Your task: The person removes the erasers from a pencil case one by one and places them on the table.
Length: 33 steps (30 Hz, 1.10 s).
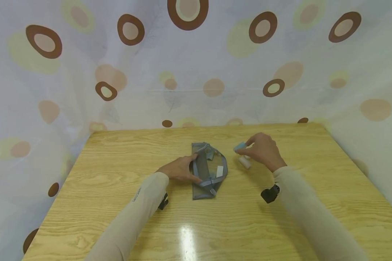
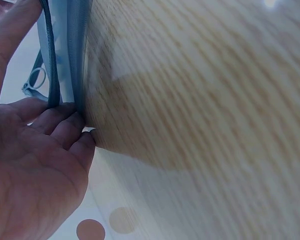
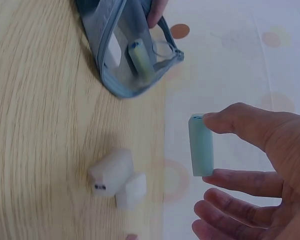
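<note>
Pouch, one, blue-grey, with zip: laid on the tabletop, just below the centre of the head frame; mouth spread. Contents: one blue-green block and one white piece.

Light-blue block, one: held above the tabletop, right of the pouch and apart from it.

Loose pieces, two: a pinkish block and a small white block, set side by side on the tabletop below the held block in the head frame.

Hands, two. Left hand: fingers and thumb curled at the pouch's left side, by which its rim is gripped. Right hand: the light-blue block is pinched by its ends between thumb and finger, the other fingers being free.

Step in hand, as judged: transfer of small blocks between tabletop and pouch, most likely inward; the direction cannot be confirmed. If inward, the block should next be carried leftward and released within the mouth, the rim being kept spread.
</note>
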Each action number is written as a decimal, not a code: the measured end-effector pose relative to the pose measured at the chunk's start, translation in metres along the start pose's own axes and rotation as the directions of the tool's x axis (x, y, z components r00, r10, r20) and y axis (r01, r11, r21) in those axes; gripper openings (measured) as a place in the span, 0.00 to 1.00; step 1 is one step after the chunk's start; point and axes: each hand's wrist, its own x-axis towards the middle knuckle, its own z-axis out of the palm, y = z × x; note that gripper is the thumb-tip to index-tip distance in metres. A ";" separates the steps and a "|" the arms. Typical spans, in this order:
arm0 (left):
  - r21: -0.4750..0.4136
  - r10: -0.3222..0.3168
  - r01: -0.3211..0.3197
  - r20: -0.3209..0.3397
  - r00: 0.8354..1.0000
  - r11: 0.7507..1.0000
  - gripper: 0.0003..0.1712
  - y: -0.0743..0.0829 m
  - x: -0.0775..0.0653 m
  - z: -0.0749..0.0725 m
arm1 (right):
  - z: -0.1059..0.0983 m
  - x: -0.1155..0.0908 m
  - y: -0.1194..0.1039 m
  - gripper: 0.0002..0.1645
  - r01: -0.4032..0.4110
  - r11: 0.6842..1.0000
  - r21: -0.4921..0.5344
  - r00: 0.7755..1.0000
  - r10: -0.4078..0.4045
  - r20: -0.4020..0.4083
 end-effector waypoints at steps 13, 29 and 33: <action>-0.005 0.000 0.000 -0.015 1.000 1.000 0.62 -0.003 -0.002 0.001 | -0.011 -0.004 0.030 0.32 -0.045 0.999 0.008 0.999 0.045 -0.006; -0.010 -0.014 0.014 -0.008 1.000 1.000 0.62 0.000 -0.003 0.000 | -0.003 -0.012 0.056 0.34 -0.087 0.996 -0.005 0.996 0.087 0.023; -0.015 -0.006 0.006 -0.006 1.000 1.000 0.62 0.000 0.000 0.001 | -0.001 -0.013 0.062 0.33 -0.102 0.995 0.001 0.994 0.102 0.027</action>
